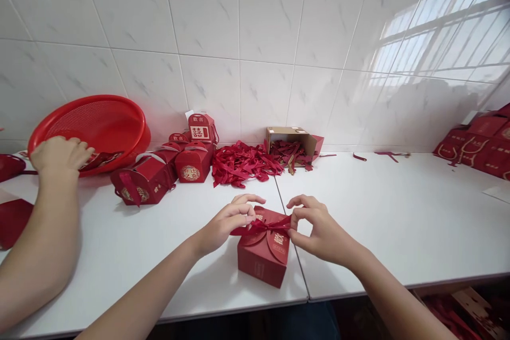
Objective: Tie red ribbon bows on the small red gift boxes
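Note:
A dark red gift box (261, 265) with gold lettering stands upright on the white table in front of me. A shiny red ribbon (268, 226) crosses its top, knotted in the middle. On the left side of the box, my left hand (229, 223) pinches one end of the ribbon between thumb and fingers. At the right side, my right hand (314, 228) grips the other end between thumb and forefinger, its remaining fingers curled above. Both ribbon ends are stretched outward from the knot.
A co-worker's arm (59, 212) reaches into a red plastic basket (99, 103) on the left. Behind my hands lie several red boxes (193, 164), a heap of red ribbons (243, 162) and a cardboard box (292, 132) of ribbon pieces. Red bags (478, 143) are stacked far right.

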{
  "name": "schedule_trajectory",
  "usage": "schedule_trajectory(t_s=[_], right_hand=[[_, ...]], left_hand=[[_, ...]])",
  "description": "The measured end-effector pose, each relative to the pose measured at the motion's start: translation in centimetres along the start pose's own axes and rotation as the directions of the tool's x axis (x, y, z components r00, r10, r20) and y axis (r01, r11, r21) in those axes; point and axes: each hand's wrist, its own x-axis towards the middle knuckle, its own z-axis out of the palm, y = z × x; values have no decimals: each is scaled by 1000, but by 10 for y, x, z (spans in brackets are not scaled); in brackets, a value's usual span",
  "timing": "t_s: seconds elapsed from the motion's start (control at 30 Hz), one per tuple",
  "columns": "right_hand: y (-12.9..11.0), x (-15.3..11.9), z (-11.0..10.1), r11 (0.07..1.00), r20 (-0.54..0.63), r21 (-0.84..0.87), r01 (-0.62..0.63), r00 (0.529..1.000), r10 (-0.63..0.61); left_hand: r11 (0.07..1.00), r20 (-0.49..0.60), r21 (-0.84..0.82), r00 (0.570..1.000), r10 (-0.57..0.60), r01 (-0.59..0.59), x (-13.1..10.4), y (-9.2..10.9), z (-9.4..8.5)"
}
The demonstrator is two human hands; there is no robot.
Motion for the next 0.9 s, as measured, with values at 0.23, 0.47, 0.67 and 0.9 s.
schedule_trajectory(t_s=[0.23,0.47,0.67,0.9], right_hand=[[0,-8,2,990,-48,-133,-35,998,29],[7,-14,5,994,-19,-18,-110,994,109],[24,-28,30,879,87,467,-94,994,60],[41,-35,47,891,6,431,-146,987,159]], left_hand=[[745,-52,659,982,181,-102,-5,-5,-11],[666,-108,744,974,201,-55,-14,-17,-3],[893,-183,451,979,95,-2,-17,-32,16],[979,-324,192,936,136,-75,-16,-37,16]])
